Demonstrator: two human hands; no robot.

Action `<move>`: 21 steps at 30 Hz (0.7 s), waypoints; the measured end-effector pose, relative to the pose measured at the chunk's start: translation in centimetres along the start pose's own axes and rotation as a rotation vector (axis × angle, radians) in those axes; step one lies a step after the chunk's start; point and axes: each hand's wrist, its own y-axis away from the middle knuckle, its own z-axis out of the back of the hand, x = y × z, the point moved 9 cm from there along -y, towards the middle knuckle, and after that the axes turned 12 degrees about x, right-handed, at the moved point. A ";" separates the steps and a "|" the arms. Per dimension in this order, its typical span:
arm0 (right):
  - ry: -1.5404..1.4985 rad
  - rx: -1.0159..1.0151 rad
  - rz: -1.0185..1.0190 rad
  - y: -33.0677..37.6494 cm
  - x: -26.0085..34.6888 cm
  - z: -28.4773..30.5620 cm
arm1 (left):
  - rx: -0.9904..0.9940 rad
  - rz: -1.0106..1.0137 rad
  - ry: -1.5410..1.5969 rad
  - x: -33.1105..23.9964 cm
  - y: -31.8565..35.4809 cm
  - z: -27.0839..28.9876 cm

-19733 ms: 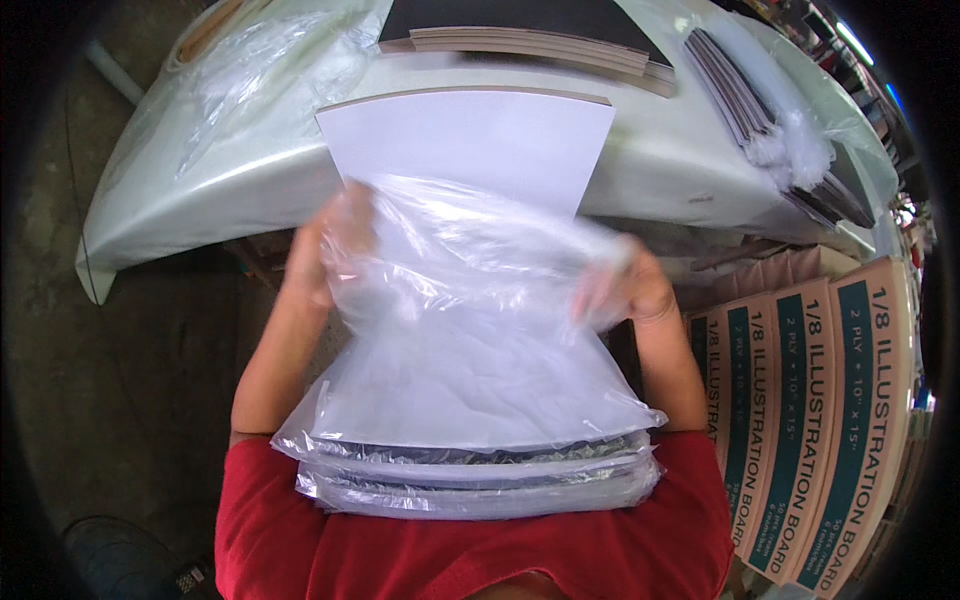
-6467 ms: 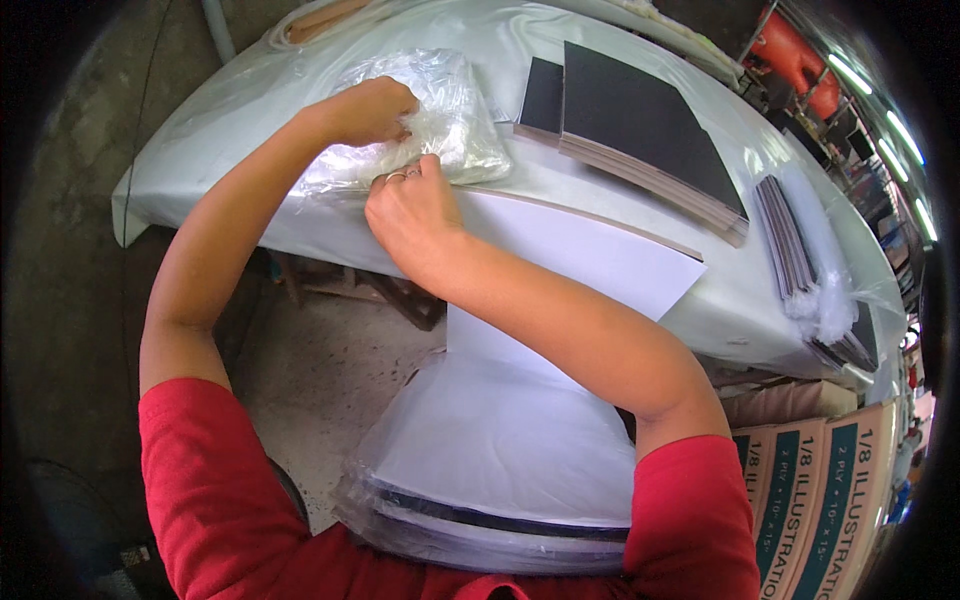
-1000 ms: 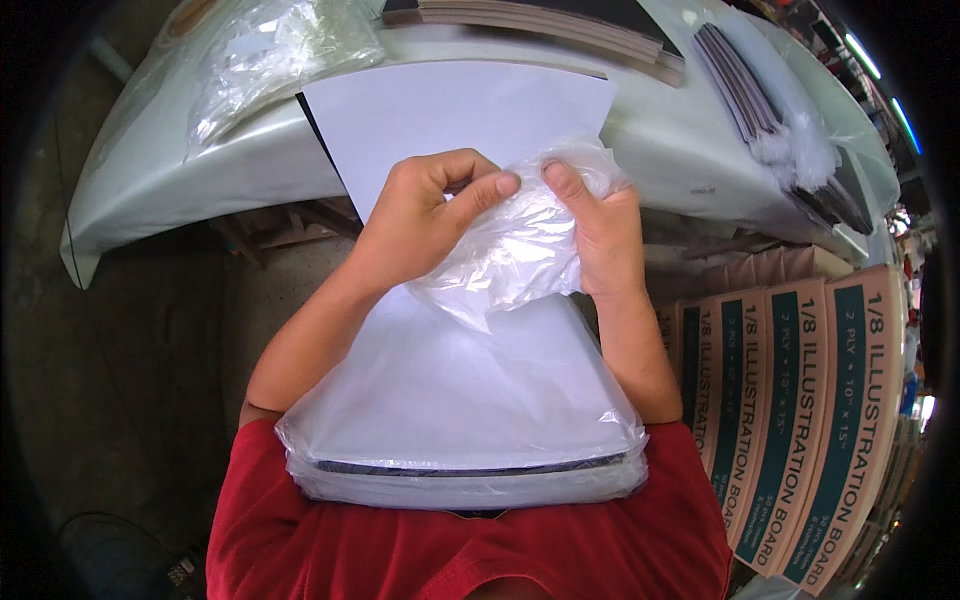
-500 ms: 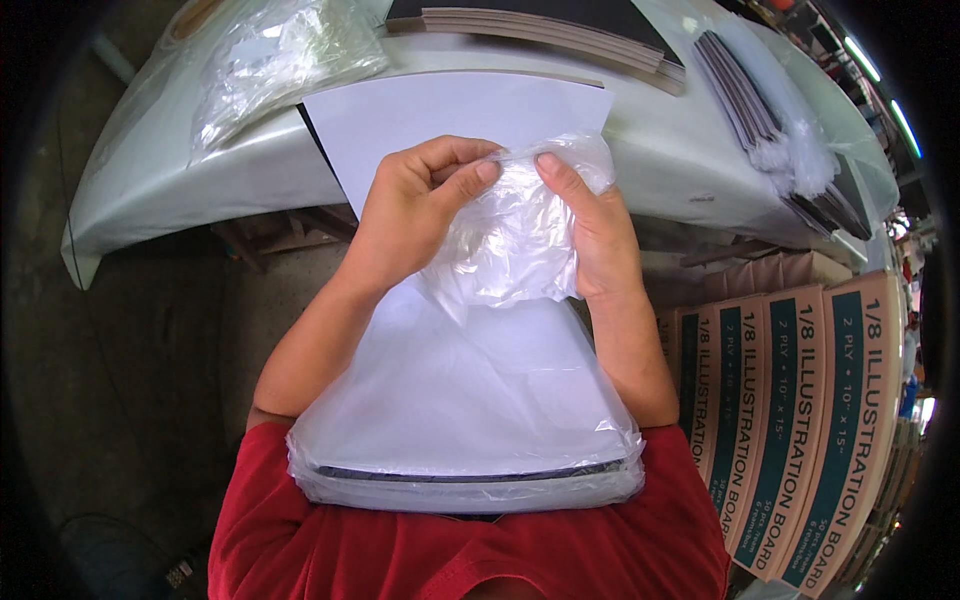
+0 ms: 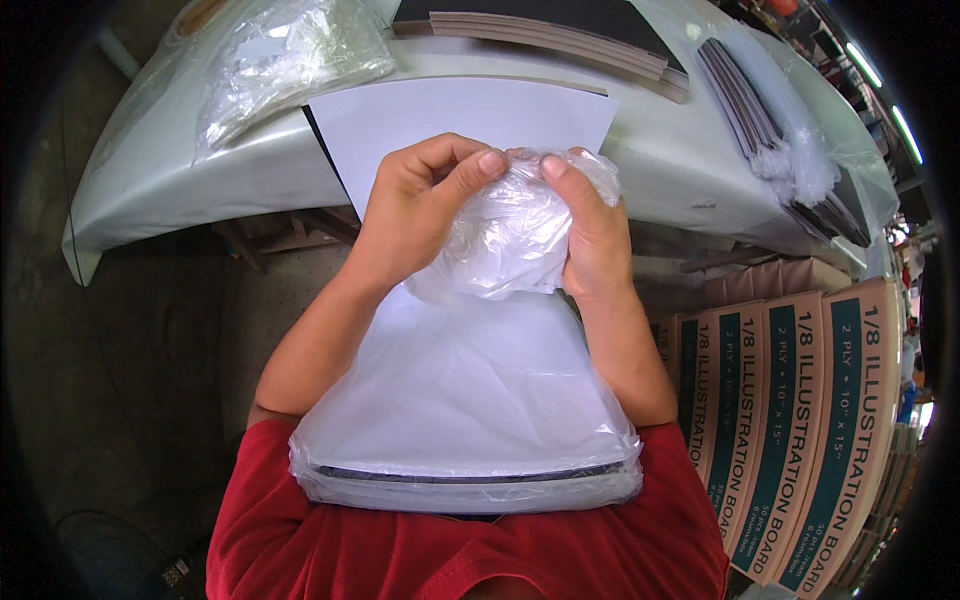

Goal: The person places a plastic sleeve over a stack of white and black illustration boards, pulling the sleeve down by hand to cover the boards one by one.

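Note:
My left hand point(image 5: 415, 210) and my right hand point(image 5: 590, 235) both grip a crumpled clear plastic bag point(image 5: 505, 235), held up between them with the fingertips meeting at its top. Below it a stack of bagged white boards point(image 5: 465, 410) leans against my chest, its lower edge wrapped in clear plastic. Behind my hands a bare white board point(image 5: 455, 125) with a black backing lies on the table point(image 5: 170, 190).
A pile of loose clear bags point(image 5: 285, 55) lies at the table's back left. A stack of black-topped boards point(image 5: 560, 30) sits at the back, and bagged dark boards point(image 5: 770, 130) at the right. Upright cardboard cartons point(image 5: 800, 420) stand at my right.
The bag has been bunched tighter and raised slightly; my fingertips have come together at its top.

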 end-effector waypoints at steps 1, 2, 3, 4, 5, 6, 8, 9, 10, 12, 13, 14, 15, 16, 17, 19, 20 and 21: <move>-0.010 0.014 0.011 0.0 0.0 0.1 | -0.008 0.016 -0.004 -0.1 0.0 0.0; -0.046 0.066 0.033 -0.1 0.1 0.2 | -0.015 0.033 -0.008 -0.2 -0.1 0.0; -0.081 0.118 0.055 0.0 0.3 0.5 | -0.021 0.049 -0.012 -0.3 -0.1 0.0; -0.119 0.174 0.073 -0.1 0.5 0.2 | -0.030 0.018 -0.061 -0.6 0.0 0.1; -0.089 0.163 0.062 0.0 0.8 0.1 | -0.037 -0.013 -0.110 -0.9 0.0 0.2; -0.058 0.152 0.053 0.2 1.4 -0.5 | -0.043 -0.045 -0.159 -1.2 0.0 0.3; 0.071 0.083 0.012 0.6 1.8 -0.6 | -0.067 -0.064 -0.229 -1.7 -0.1 0.7; 0.169 0.026 -0.018 0.8 1.8 -0.2 | -0.079 -0.074 -0.264 -2.0 -0.1 0.9; 0.267 -0.037 -0.045 1.1 1.9 0.3 | -0.036 -0.060 -0.256 -1.8 -0.3 0.5; 0.113 0.111 0.067 0.8 2.3 -0.8 | 0.049 -0.032 -0.240 -1.6 -0.4 -0.4; 0.036 0.188 0.121 0.7 2.4 -1.2 | 0.069 0.009 -0.236 -1.0 -0.3 -0.9; 0.032 0.143 0.082 0.7 2.0 -0.5 | 0.042 -0.014 -0.237 -1.1 -0.2 -0.9; 0.028 0.098 0.042 0.7 1.7 0.3 | 0.015 -0.036 -0.239 -1.2 -0.1 -0.9; 0.025 0.050 0.004 0.8 1.4 1.1 | -0.009 -0.058 -0.239 -1.3 -0.1 -0.8; 0.054 0.038 0.018 1.0 1.9 1.2 | -0.040 -0.068 -0.183 -1.6 -0.2 -0.4; 0.110 0.012 0.049 1.3 2.8 1.3 | -0.006 -0.070 -0.101 -1.8 -0.3 -0.6; 0.118 -0.009 0.057 1.4 2.8 1.5 | 0.012 -0.070 -0.060 -1.9 -0.4 -0.7; 0.125 -0.029 0.066 1.5 2.6 1.8 | 0.068 -0.026 -0.037 -1.6 -0.4 -1.2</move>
